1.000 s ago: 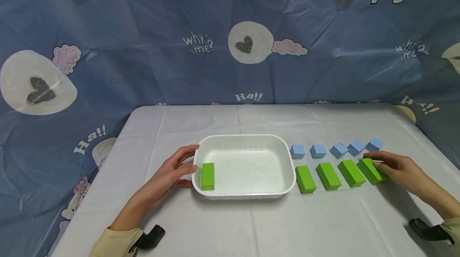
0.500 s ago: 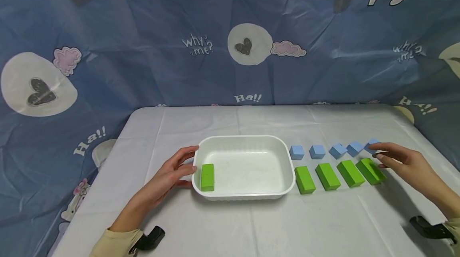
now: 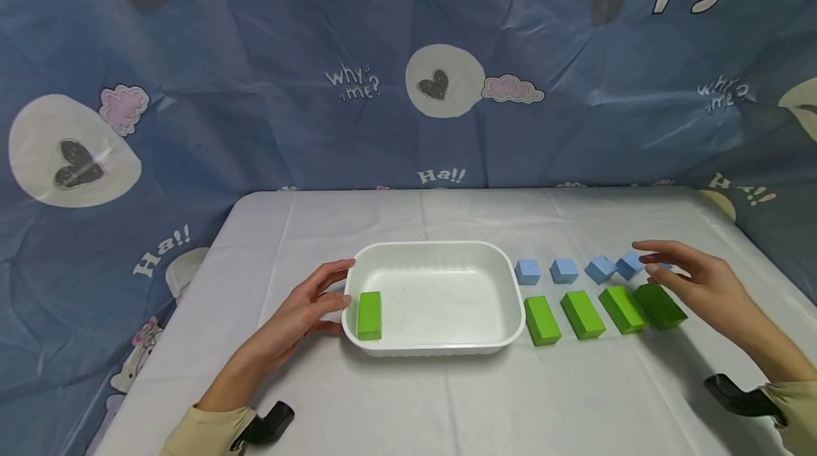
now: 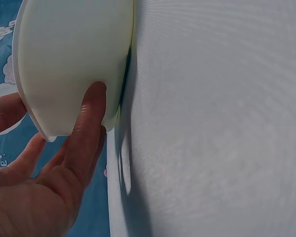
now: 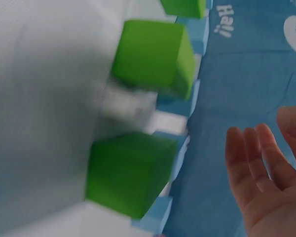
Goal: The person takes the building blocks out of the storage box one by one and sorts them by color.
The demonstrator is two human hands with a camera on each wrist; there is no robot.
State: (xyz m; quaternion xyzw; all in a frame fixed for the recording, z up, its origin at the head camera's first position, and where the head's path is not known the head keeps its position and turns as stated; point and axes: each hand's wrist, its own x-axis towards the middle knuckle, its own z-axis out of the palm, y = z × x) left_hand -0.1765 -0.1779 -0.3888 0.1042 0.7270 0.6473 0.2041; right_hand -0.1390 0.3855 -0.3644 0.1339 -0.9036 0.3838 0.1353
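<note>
My left hand (image 3: 300, 314) grips the left end of a white tray (image 3: 440, 350). In the left wrist view, fingers (image 4: 89, 123) lie against the tray's outer wall. One green block (image 3: 369, 315) lies inside the tray, near its left end. My right hand (image 3: 708, 286) hovers with nothing in it, its fingers loosely bent, over the right end of two rows of blocks. Under it the rightmost green block (image 3: 660, 307) lies in shadow, and the rightmost blue cube (image 3: 667, 267) is mostly hidden. Left of that sits another blue cube (image 3: 629, 266), near the fingertips.
Three more green blocks, the nearest to the tray being one green block (image 3: 542, 321), line the front row. Behind them stand more blue cubes, including a blue cube (image 3: 528, 271) close to the tray's rim. A white cloth covers the table (image 3: 447, 406); a printed blue curtain (image 3: 287, 123) hangs behind.
My right hand has lifted off the rightmost green block and moved up and away from me, over the blue cubes. The left hand and tray have stayed in place.
</note>
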